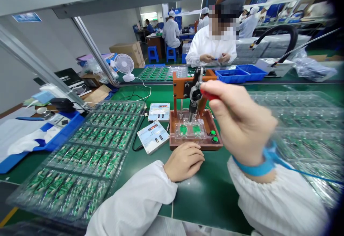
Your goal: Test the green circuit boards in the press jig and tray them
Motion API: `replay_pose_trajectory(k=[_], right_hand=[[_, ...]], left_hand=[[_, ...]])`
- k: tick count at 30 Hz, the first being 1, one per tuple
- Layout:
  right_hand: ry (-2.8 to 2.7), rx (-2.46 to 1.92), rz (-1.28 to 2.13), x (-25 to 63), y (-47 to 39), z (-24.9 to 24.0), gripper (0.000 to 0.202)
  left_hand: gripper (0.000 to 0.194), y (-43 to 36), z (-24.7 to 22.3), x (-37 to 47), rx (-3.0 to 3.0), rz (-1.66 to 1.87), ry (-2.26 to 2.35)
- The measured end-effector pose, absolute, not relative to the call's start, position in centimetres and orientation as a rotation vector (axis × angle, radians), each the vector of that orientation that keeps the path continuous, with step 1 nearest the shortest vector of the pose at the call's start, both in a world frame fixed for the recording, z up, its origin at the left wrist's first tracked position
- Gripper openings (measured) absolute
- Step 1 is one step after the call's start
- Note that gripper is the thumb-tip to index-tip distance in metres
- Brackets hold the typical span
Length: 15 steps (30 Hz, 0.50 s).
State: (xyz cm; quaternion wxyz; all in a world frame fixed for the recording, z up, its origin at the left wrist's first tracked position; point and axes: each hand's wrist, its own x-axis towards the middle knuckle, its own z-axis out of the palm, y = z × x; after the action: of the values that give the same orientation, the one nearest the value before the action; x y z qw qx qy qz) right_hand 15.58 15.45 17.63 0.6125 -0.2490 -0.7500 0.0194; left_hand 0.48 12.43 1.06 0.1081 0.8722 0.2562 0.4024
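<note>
Press is standing just beyond the left hand, which is lying palm down, its hold unclear; the right hand is clasping the red handle. Meters and trays are sitting left of both hands.

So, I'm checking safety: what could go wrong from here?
The left hand lies by the front of the press; it could get pinched if it strayed under the plunger. With the right hand on the red handle, too much force might crack the green pieces below. The blue wrist cord, running past the right-side tray, could snag it.
</note>
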Motion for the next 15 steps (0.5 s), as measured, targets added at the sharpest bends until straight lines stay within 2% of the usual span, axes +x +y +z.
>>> replay_pose_trajectory(k=[6,15], right_hand=[[-1.737,-0.469,0.069,15.4,16.7,14.2,0.037],[-1.629,-0.481,0.308,14.8,16.4,13.1,0.05]], left_hand=[[0.013,12.4,1.0,0.5,2.555,1.165,0.766],[0.015,12.8,1.5,0.0,2.473,1.003,0.727]])
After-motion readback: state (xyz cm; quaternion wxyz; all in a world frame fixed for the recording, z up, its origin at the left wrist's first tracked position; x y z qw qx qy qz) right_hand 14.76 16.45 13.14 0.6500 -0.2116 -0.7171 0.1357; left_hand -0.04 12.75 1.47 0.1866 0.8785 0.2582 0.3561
